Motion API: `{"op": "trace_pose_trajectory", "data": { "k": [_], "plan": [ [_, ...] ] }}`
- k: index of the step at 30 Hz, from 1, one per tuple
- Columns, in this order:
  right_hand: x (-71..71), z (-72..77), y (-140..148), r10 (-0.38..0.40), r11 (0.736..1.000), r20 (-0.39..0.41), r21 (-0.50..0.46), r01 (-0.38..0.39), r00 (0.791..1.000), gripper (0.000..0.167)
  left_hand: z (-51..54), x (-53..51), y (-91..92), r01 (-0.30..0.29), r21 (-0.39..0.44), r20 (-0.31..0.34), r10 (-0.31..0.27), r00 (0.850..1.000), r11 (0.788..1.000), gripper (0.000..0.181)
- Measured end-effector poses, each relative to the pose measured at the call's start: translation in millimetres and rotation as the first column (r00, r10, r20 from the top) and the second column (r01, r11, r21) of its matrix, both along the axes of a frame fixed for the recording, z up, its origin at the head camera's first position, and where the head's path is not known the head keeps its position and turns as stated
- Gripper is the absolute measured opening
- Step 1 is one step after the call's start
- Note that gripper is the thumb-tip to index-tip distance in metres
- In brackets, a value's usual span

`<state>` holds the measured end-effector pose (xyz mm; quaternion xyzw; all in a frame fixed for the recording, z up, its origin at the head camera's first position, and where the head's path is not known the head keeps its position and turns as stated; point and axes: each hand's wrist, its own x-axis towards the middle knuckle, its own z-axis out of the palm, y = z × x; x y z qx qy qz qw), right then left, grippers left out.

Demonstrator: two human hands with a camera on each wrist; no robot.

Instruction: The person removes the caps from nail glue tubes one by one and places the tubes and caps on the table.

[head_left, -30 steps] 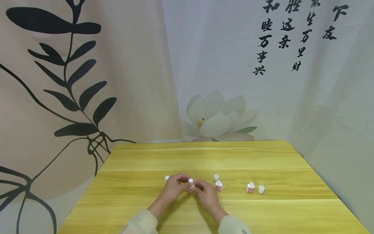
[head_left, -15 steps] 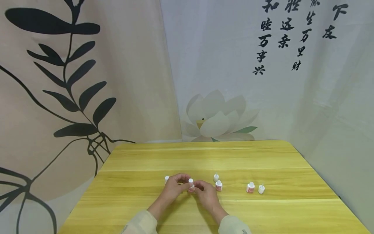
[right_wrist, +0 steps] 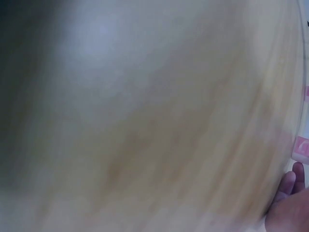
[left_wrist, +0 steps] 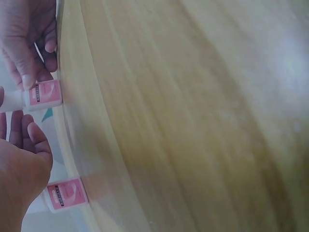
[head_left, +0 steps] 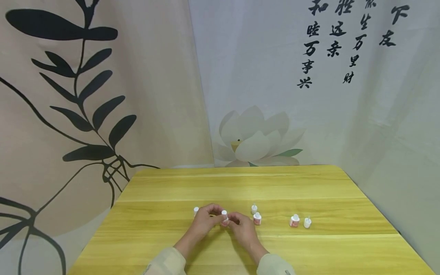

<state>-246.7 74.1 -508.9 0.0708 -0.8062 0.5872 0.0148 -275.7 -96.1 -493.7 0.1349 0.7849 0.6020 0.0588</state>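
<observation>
A small white bottle (head_left: 224, 222) with a pink label stands on the table between both hands, its narrow white top (head_left: 224, 212) pointing up. My left hand (head_left: 206, 219) pinches this upper part from the left. From the right, my right hand (head_left: 243, 226) holds the bottle near its shoulder; the thumb there shows in the left wrist view, beside the pink label (left_wrist: 46, 94). Partly hidden behind my left hand is another bottle (head_left: 196, 209), whose pink label (left_wrist: 67, 193) is plain in the left wrist view. The right wrist view catches only the label's edge (right_wrist: 302, 145) and part of my right hand (right_wrist: 292, 205).
Right of the hands stand a capless-looking white bottle (head_left: 257, 219) and a white nozzle piece (head_left: 254, 209) behind it. Farther right are another bottle (head_left: 294, 220) and a second nozzle piece (head_left: 307, 222). The wooden table (head_left: 326, 252) ends at a printed curtain (head_left: 165, 95).
</observation>
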Motion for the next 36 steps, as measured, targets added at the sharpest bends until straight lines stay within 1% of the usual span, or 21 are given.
{"op": "trace_pose_trajectory", "data": {
  "k": [4, 8, 11, 14, 15, 20, 22, 24, 27, 29, 32, 36],
  "plan": [
    [-0.3, -0.4, 0, -0.001, 1.000, -0.002, 0.002, 0.001, 1.000, 0.011, -0.9, -0.2, -0.7, -0.007, -0.001, -0.002, 0.007, 1.000, 1.000, 0.028],
    [-0.5, -0.1, 0, -0.005, 1.000, -0.005, 0.014, 0.005, 1.000, 0.010, -1.2, 0.2, -2.5, 0.003, 0.007, -0.006, -0.003, 1.000, 1.000, 0.033],
    [-0.5, -0.1, 0, -0.003, 1.000, -0.005, 0.018, 0.003, 1.000, 0.010, -0.4, 1.3, -3.4, 0.018, 0.019, -0.010, -0.018, 1.000, 1.000, 0.032],
    [-0.5, -0.5, 0, 0.002, 1.000, -0.005, 0.019, -0.002, 1.000, 0.011, 0.1, 1.6, -3.2, 0.019, 0.020, -0.013, -0.018, 1.000, 1.000, 0.029],
    [-0.5, -0.5, 0, 0.003, 1.000, -0.005, 0.018, -0.003, 1.000, 0.011, 1.5, 2.3, -2.6, 0.017, 0.018, -0.014, -0.016, 1.000, 1.000, 0.028],
    [-0.9, -0.9, 0, 0.005, 1.000, -0.010, 0.014, -0.005, 1.000, 0.010, 22.7, 14.0, 1.7, 0.010, 0.012, -0.017, -0.010, 1.000, 1.000, 0.021],
    [-1.3, -1.3, 1, 0.005, 1.000, -0.012, 0.012, -0.005, 1.000, 0.010, 27.7, 16.5, 2.7, 0.009, 0.018, -0.013, -0.008, 1.000, 1.000, 0.020],
    [-1.6, -1.9, 1, 0.006, 1.000, -0.012, 0.009, -0.006, 1.000, 0.010, 22.1, 13.1, 2.3, 0.006, 0.016, -0.010, -0.006, 1.000, 1.000, 0.020],
    [-1.6, -2.0, 1, 0.003, 1.000, -0.013, 0.012, -0.003, 1.000, 0.009, 9.5, 5.7, 1.1, 0.000, 0.007, -0.007, 0.000, 1.000, 1.000, 0.022],
    [-1.7, -2.1, 0, 0.000, 1.000, -0.013, 0.015, 0.001, 1.000, 0.009, 3.0, 2.3, 0.0, -0.003, 0.003, -0.006, 0.003, 1.000, 1.000, 0.025],
    [-1.5, -1.4, 0, -0.006, 1.000, -0.015, 0.023, 0.006, 1.000, 0.010, -0.2, 1.1, -1.5, 0.000, 0.009, -0.005, 0.000, 1.000, 1.000, 0.029],
    [-1.0, -0.7, 0, -0.008, 0.999, -0.016, 0.032, 0.009, 1.000, 0.010, 1.8, 2.8, -2.4, 0.010, 0.022, 0.000, -0.010, 1.000, 1.000, 0.030]
  ]
}}
